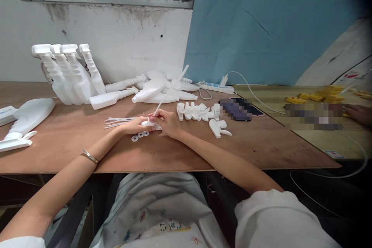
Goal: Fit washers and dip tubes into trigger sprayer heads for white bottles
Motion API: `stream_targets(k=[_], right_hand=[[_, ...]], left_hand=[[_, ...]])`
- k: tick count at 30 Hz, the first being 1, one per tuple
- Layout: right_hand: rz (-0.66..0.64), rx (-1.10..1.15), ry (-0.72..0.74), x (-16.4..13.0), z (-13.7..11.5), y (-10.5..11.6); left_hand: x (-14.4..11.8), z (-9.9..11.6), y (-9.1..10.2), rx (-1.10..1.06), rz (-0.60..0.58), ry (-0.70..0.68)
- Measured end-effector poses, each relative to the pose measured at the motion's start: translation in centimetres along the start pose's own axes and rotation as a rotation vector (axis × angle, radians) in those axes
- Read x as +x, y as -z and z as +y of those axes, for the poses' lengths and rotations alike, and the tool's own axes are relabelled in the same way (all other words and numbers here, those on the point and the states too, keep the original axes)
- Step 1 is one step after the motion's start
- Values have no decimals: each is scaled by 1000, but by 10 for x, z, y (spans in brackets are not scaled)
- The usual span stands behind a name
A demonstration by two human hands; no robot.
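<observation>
- Hands are held together near the middle of the surface, closer to its front edge than its back. A small white cap piece is pinched by the left hand; a thin white tube is gripped between the fingertips of the right hand, with its lower end at the cap and its free end slanting up and away.
- Both grips are closed on their parts; neither hand is open.
- Small white rings lie just in front of the left hand; loose tubes lie to its left.
- Risk, as judged: the tube is long and slender, so it may be bent or kinked if pressed off-axis.
- Risk: the rings may be swept toward the front edge by the left wrist.
- Risk: the trigger heads, just right of the right hand, may be knocked over.
</observation>
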State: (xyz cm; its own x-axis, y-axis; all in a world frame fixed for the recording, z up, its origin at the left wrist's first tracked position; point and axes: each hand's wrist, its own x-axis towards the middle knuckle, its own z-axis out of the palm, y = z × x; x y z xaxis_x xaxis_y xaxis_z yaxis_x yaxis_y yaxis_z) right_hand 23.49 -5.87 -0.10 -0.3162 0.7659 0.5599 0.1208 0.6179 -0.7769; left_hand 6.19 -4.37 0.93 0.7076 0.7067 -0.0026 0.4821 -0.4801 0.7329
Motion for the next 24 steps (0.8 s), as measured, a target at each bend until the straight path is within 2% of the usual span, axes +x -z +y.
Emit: stream_targets(k=[5, 12, 20, 24], right_hand=[[12, -84, 9, -1, 0, -1], [136, -159, -9, 0, -4, -1], [123, -229, -44, 11, 20, 7], [68, -308, -52, 14, 24, 14]], left_hand=[[0, 0, -1, -1, 2, -7], [-3, 2, -2, -26, -38, -42], [-1, 2, -2, 13, -3, -43], [-2, 6, -3, 12, -11, -52]])
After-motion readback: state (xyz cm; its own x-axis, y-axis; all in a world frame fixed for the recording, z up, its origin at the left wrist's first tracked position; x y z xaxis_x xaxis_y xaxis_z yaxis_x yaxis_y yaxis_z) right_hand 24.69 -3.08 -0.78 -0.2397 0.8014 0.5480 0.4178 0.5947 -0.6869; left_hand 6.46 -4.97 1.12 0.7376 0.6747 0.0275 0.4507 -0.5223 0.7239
